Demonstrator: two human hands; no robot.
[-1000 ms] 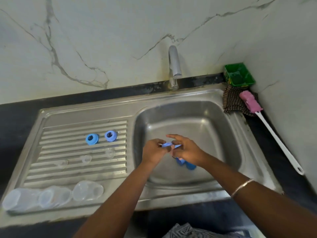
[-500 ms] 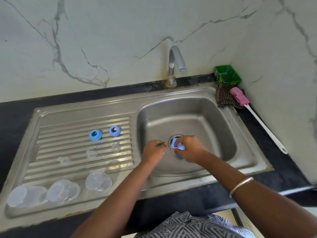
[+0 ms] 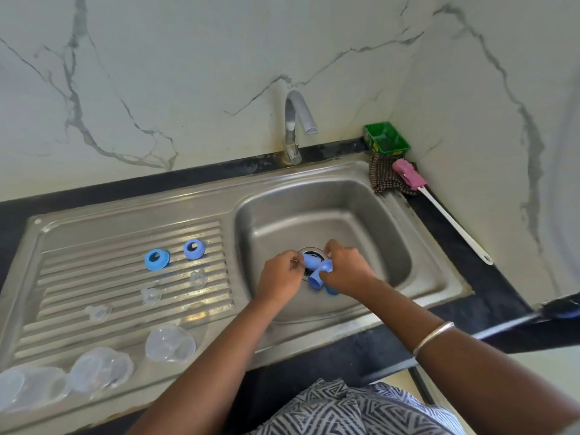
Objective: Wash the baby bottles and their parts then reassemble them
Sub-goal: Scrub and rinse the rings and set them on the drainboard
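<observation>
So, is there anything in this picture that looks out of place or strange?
Little stands out. The tap runs no water while both hands hold blue plastic bottle parts over the open drain of the steel sink, where a small piece might slip in. Parts on the drainboard lie orderly.

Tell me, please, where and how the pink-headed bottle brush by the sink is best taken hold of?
Grip the pink-headed bottle brush by its long white handle, near the free end that points toward the counter's front edge, coming from above. The handle lies flat and bare there, while the pink head rests on the checked cloth in the corner.
</observation>
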